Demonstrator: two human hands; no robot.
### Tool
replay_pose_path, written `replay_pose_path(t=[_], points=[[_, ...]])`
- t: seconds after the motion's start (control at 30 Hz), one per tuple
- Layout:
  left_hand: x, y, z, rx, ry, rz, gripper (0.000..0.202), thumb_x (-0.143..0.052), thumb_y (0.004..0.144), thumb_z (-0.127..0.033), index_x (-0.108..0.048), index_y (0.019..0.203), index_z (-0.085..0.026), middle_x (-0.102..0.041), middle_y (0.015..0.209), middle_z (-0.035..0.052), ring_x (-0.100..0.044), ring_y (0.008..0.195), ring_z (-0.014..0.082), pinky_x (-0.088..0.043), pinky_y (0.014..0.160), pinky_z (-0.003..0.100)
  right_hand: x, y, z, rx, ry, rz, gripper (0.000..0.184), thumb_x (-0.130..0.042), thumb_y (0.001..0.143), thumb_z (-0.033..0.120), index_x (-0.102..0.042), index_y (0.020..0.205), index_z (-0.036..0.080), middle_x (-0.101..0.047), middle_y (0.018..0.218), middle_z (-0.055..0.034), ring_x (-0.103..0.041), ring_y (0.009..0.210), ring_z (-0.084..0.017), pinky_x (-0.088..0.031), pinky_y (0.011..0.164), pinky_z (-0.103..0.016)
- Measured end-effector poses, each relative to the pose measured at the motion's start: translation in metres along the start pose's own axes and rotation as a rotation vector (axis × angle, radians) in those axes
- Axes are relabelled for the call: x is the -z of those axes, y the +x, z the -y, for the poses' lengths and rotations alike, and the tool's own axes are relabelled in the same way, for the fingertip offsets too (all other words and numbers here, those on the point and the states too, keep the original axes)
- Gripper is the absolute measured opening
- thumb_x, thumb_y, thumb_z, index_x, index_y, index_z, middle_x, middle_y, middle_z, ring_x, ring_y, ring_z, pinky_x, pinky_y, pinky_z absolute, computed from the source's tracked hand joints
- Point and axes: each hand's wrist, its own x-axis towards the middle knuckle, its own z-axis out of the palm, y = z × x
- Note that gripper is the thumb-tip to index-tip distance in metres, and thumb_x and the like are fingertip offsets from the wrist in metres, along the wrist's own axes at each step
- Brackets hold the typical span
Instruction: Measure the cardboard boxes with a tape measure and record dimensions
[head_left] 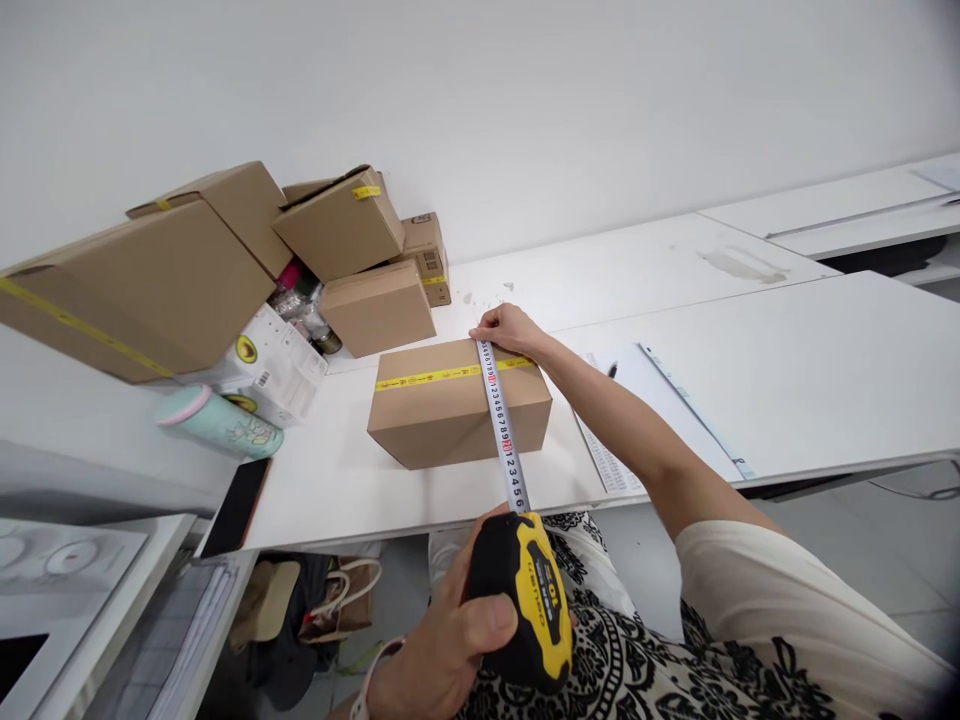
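Note:
My left hand (442,640) is wrapped round the black and yellow case of a tape measure (525,600), in front of the table edge. From the case a metal blade (504,430) with black and red numbers runs out across the top of a brown cardboard box (420,405). At the box's far top edge my right hand (506,328) pinches the blade's end; its hook is hidden by the fingers. Yellow printed tape (427,378) crosses the box top lengthwise, passing under the blade.
Several cardboard boxes (382,310) are stacked at the back left. A mint bottle (217,420), an avocado-print box (281,360) and a black phone (238,505) are on the left. Papers on a clipboard (675,410) with a pen (613,370) lie right of the box.

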Motion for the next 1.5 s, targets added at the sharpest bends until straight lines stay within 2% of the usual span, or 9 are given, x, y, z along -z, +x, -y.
replay_pose_path(t=[0.5, 0.63, 0.8, 0.9, 0.97, 1.07, 1.17, 1.33, 1.5], points=[[0.005, 0.004, 0.004, 0.012, 0.003, 0.021, 0.080, -0.078, 0.077, -0.042, -0.045, 0.148, -0.025, -0.066, 0.127, 0.0151, -0.065, 0.115, 0.0366, -0.050, 0.098, 0.050, -0.003, 0.000, -0.001, -0.012, 0.017, -0.016, 0.027, -0.070, 0.078, 0.036, -0.062, 0.061, 0.017, -0.062, 0.065, -0.0009, -0.053, 0.064, -0.014, -0.038, 0.065, -0.029], [0.011, 0.007, 0.002, 0.000, 0.029, 0.059, 0.086, -0.083, 0.070, -0.045, -0.047, 0.146, -0.026, -0.062, 0.132, 0.0159, -0.065, 0.113, 0.0382, -0.051, 0.095, 0.052, 0.006, -0.009, 0.007, 0.054, 0.118, -0.128, 0.030, -0.067, 0.083, 0.037, -0.061, 0.061, 0.017, -0.062, 0.064, -0.0016, -0.053, 0.065, -0.014, -0.040, 0.066, -0.031], [0.015, 0.012, -0.009, 0.050, 0.093, 0.031, 0.108, -0.094, 0.058, -0.042, -0.040, 0.151, -0.032, -0.057, 0.138, 0.0141, -0.059, 0.119, 0.0390, -0.050, 0.094, 0.050, 0.028, -0.085, 0.043, 0.311, 0.313, -0.350, 0.027, -0.061, 0.091, 0.040, -0.065, 0.072, 0.022, -0.068, 0.082, -0.0030, -0.060, 0.082, -0.018, -0.048, 0.078, -0.035], [0.017, 0.024, -0.015, -0.032, 0.132, 0.021, 0.106, -0.095, 0.057, -0.045, -0.043, 0.149, -0.034, -0.059, 0.133, 0.0114, -0.063, 0.108, 0.0337, -0.051, 0.090, 0.047, 0.027, -0.150, 0.061, 0.571, 0.309, -0.203, 0.023, -0.062, 0.093, 0.033, -0.067, 0.072, 0.027, -0.069, 0.085, -0.0014, -0.063, 0.085, -0.018, -0.051, 0.080, -0.038], [0.019, 0.034, -0.018, -0.124, 0.194, -0.006, 0.101, -0.093, 0.060, -0.045, -0.044, 0.148, -0.034, -0.060, 0.126, 0.0091, -0.064, 0.102, 0.0296, -0.052, 0.086, 0.042, 0.024, -0.181, 0.063, 0.650, 0.238, -0.262, 0.012, -0.065, 0.091, 0.029, -0.072, 0.082, 0.032, -0.071, 0.094, -0.0015, -0.064, 0.093, -0.021, -0.052, 0.087, -0.044], [0.022, 0.043, -0.022, -0.156, 0.295, -0.034, 0.098, -0.093, 0.061, -0.041, -0.047, 0.147, -0.030, -0.060, 0.127, 0.0100, -0.061, 0.106, 0.0293, -0.051, 0.088, 0.040, 0.030, -0.194, 0.056, 0.610, 0.233, -0.501, 0.013, -0.070, 0.088, 0.027, -0.075, 0.095, 0.037, -0.070, 0.106, -0.0022, -0.064, 0.106, -0.026, -0.052, 0.093, -0.051], [0.021, 0.044, -0.024, -0.065, 0.404, 0.045, 0.103, -0.095, 0.057, -0.037, -0.047, 0.148, -0.027, -0.058, 0.134, 0.0128, -0.058, 0.112, 0.0337, -0.048, 0.095, 0.044, 0.051, -0.175, 0.041, 0.516, 0.337, -0.630, 0.014, -0.073, 0.086, 0.031, -0.076, 0.099, 0.037, -0.068, 0.107, -0.0022, -0.063, 0.109, -0.025, -0.055, 0.093, -0.049], [0.018, 0.039, -0.025, 0.020, 0.549, 0.200, 0.109, -0.095, 0.055, -0.035, -0.045, 0.151, -0.027, -0.058, 0.139, 0.0134, -0.052, 0.125, 0.0406, -0.037, 0.108, 0.053, 0.077, -0.138, 0.015, 0.334, 0.520, -0.525, 0.020, -0.076, 0.083, 0.042, -0.075, 0.100, 0.029, -0.066, 0.087, -0.0004, -0.066, 0.085, -0.018, -0.060, 0.078, -0.037], [0.017, 0.044, -0.023, 0.006, 0.565, 0.192, 0.111, -0.093, 0.056, -0.037, -0.041, 0.153, -0.027, -0.058, 0.139, 0.0140, -0.053, 0.125, 0.0412, -0.035, 0.109, 0.055, 0.059, -0.153, 0.009, 0.224, 0.615, -0.384, 0.019, -0.077, 0.082, 0.041, -0.073, 0.095, 0.027, -0.065, 0.076, 0.0009, -0.064, 0.071, -0.015, -0.060, 0.067, -0.032]])
